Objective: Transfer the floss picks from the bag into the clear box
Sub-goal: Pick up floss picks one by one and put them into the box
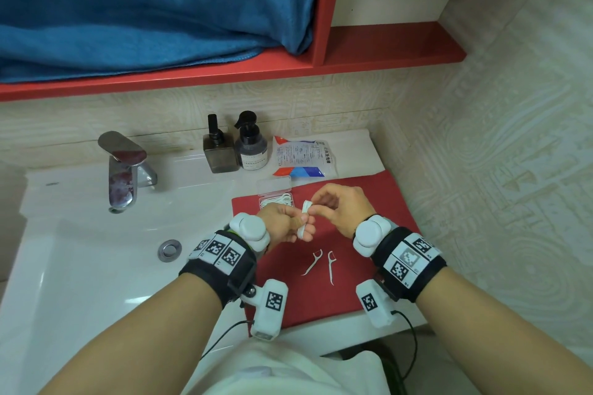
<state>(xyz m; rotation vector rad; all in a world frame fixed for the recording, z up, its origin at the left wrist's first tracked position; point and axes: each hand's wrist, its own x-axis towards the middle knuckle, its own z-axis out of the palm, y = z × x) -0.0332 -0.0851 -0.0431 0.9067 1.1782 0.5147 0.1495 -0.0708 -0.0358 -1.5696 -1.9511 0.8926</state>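
Two hands on one small bundle of floss picks, above the red mat.

My left hand is closed round the lower part of the bundle of floss picks, and my right hand pinches its upper end with thumb and fingers. Just beyond them the clear box sits open on the mat with white picks already inside, its lid lying at the far side. Two loose picks lie on the mat nearer to me. The bag rests on the table behind the box, beside two dark pump bottles; its printing is Chinese, too small for me to read.
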